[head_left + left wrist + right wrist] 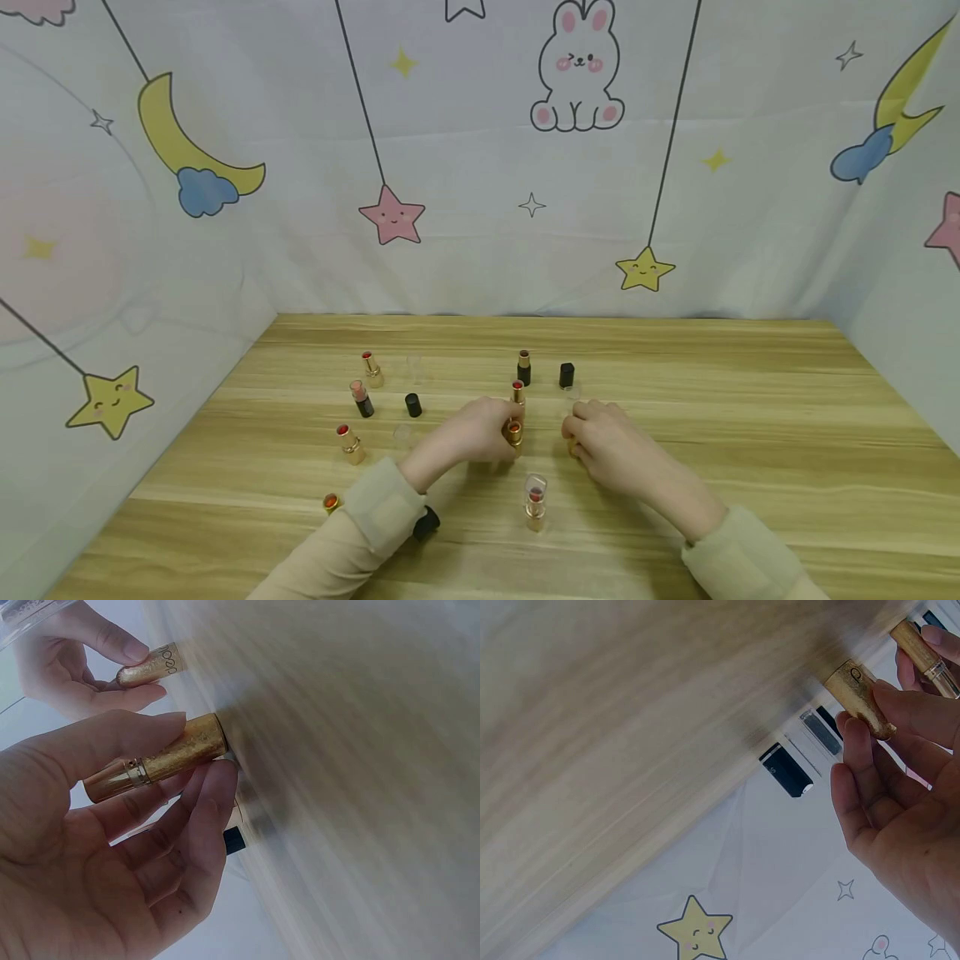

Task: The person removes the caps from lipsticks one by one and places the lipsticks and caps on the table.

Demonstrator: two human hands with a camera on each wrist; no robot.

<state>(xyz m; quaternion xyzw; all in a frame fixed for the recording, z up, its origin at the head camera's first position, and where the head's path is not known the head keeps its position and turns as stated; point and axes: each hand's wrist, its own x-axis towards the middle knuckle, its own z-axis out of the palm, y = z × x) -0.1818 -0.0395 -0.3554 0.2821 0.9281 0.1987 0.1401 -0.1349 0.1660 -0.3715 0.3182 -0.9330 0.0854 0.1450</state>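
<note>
My left hand (483, 427) pinches an uncapped gold lipstick (184, 754) between thumb and fingers; it stands upright, its base close to the wooden table. To the right, my right hand (611, 442) pinches a gold lipstick cap (859, 697), lettered near one end, between thumb and fingertips. The cap and the lipstick are apart. Just behind my left fingers is another gold lipstick (518, 396) with a red tip. Nearer me, between the hands, stands a lipstick under a clear cap (536, 500).
A black-based lipstick (524, 368) and a black cap (567, 375) stand behind the hands. On the left are several uncapped lipsticks, among them a pink one (362, 398), plus a small black cap (413, 405) and clear caps. Another black cap (427, 523) lies beside my left sleeve.
</note>
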